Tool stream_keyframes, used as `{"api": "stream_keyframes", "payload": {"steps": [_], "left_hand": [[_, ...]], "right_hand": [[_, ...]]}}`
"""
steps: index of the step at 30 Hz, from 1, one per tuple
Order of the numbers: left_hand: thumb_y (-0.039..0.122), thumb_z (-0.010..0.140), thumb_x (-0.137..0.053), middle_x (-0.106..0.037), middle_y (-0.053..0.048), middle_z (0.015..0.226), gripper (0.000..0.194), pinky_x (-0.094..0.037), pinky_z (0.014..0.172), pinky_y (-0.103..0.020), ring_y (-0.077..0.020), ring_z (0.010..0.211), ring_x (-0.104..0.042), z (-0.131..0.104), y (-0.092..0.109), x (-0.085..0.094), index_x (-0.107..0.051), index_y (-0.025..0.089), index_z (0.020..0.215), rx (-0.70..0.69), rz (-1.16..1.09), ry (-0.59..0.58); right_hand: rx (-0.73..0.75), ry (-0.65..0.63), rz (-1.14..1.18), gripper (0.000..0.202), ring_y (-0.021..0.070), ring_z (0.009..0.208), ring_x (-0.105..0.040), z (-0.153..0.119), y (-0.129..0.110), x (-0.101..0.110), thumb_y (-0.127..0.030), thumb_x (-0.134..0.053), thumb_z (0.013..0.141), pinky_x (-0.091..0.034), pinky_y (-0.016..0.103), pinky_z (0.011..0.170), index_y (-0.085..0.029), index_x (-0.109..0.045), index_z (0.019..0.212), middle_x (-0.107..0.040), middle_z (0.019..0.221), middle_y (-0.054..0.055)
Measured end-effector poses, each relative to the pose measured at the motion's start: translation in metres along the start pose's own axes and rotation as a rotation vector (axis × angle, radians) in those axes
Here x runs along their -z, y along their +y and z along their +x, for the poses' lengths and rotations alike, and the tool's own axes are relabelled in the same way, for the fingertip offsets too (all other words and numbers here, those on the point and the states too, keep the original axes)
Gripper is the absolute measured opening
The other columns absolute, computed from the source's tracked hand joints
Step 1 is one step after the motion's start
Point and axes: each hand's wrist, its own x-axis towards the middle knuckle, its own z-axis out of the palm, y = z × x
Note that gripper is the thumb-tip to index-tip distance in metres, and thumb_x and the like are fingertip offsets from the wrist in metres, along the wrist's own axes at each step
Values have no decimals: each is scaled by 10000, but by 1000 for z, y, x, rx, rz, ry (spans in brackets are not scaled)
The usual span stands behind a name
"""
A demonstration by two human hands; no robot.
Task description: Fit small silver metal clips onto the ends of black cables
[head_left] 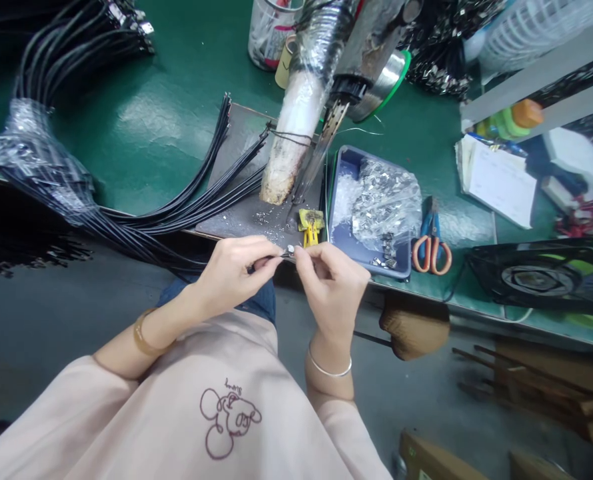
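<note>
At the table's front edge my left hand (241,265) pinches the end of a black cable, its fingertips meeting those of my right hand (329,283). A small shiny metal piece (290,250) shows between the two hands, and my right thumb and forefinger close on it. Black cables (211,200) run from a plastic-wrapped bundle on the left, some lying across a dark board (231,217). Just beyond my hands is a yellow clip (310,230). A blue tray (344,250) to the right holds a plastic bag of small metal parts (384,203).
A wrapped white tube (296,127) and metal rods hang over the board. Orange-handled cutters (431,247) lie right of the tray. A wire spool (384,87) and a cup (271,33) stand behind. Farther right are a black fan (546,277) and a notepad (499,180).
</note>
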Motion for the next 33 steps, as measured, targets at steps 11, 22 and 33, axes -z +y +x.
{"api": "stream_keyframes", "payload": {"steps": [11,22,33], "left_hand": [[259,776,-710,-764,-46,731,152,-507,541,-181,-119,611,-626,11,-1,-1,-787,132,748,385,-346,138],[210,763,-664,-687,-10,649,132,-426,506,-158,-85,564,-511,20,2,1,-743,126,699,347,-225,160],[187,777,-644,-620,24,603,135,-369,474,-149,-55,518,-407,27,3,1,-729,124,692,300,-170,144]], "right_hand": [[-97,195,276,116,93,404,-562,-10,4,1,-331,-616,970,-466,243,410,-251,-601,1052,-739,785,-26],[91,176,58,99,93,472,-537,-11,6,-4,-282,-659,938,-413,238,450,-256,-692,847,-627,623,-51],[258,234,23,146,187,933,-758,5,8,-20,-117,-711,887,-619,360,843,-258,-706,923,-787,992,18]]}}
